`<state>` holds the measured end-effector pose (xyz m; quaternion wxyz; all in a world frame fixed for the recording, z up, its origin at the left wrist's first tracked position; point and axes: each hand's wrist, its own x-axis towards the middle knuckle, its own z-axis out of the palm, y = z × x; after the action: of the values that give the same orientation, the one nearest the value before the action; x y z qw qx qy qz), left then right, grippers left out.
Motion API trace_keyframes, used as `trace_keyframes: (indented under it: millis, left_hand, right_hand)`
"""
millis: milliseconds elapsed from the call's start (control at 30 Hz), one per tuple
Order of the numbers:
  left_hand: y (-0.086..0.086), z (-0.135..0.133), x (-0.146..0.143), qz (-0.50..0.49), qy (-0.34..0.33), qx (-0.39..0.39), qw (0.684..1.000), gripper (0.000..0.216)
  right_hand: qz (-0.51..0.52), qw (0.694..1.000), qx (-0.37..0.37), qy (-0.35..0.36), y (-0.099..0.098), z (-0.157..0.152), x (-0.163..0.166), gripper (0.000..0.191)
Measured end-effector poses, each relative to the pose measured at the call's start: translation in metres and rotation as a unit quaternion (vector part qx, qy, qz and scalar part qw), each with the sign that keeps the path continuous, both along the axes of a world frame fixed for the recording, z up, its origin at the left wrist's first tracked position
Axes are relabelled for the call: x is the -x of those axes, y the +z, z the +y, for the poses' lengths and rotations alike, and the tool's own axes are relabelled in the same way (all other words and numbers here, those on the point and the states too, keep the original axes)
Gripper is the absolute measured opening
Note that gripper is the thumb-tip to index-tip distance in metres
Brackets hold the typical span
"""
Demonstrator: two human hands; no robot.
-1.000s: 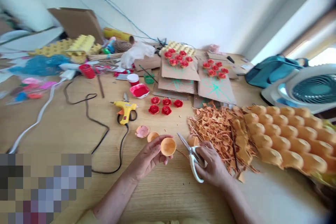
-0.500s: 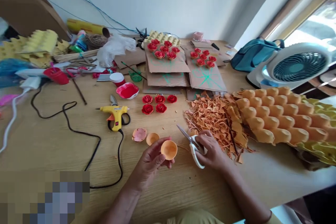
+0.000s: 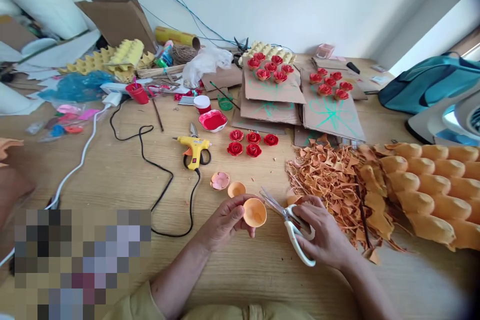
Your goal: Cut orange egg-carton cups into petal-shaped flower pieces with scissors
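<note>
Between its thumb and fingers my left hand (image 3: 228,221) grips an orange egg-carton cup (image 3: 255,213), its round opening facing me. My right hand (image 3: 323,232) is closed on white-handled scissors (image 3: 298,240). Their blades are slightly apart and point toward the cup's right rim. Just beyond my left hand lie another plain orange cup (image 3: 237,190) and a pinkish cup with petal shapes inside (image 3: 219,181). Part of one more orange piece (image 3: 293,197) shows behind the scissors. Several red paper roses (image 3: 253,138) stand farther back on the table.
A yellow glue gun (image 3: 195,152) rests left of the roses, its black cord trailing forward. Behind it is a dish of red paint (image 3: 213,121). Orange scraps (image 3: 322,175) and an egg tray (image 3: 423,185) lie right. Cardboard sheets (image 3: 273,91) hold more roses; a teal bag (image 3: 423,82) stands back right.
The view has swung left, showing more of the table's left side. The scissors have come closer to the cup and their blades have parted. My left hand still holds the cup.
</note>
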<state>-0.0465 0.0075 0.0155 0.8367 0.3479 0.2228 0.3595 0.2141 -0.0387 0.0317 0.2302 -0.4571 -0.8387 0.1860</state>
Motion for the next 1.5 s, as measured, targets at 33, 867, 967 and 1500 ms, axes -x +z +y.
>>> trace_keyframes:
  millis: [33,867,967,1500]
  left_hand:
    - [0.000,0.000,0.000,0.002,0.000,-0.001,1.000,0.040]
    - [0.010,0.024,0.032,0.348,0.252,-0.360,0.828,0.049]
    - [0.012,0.025,0.030,0.434,0.225,-0.448,0.749,0.045]
    - [0.008,0.013,0.009,0.549,0.174,-0.592,0.565,0.043]
  right_hand:
    - [-0.004,1.000,0.007,0.007,0.003,0.000,0.002,0.010]
    - [0.083,0.984,-0.118,-0.102,-0.009,-0.004,-0.006,0.010]
    - [0.060,0.982,-0.146,-0.102,-0.015,-0.002,-0.010,0.011]
    - [0.056,0.976,-0.171,-0.125,-0.020,-0.009,-0.023,0.014]
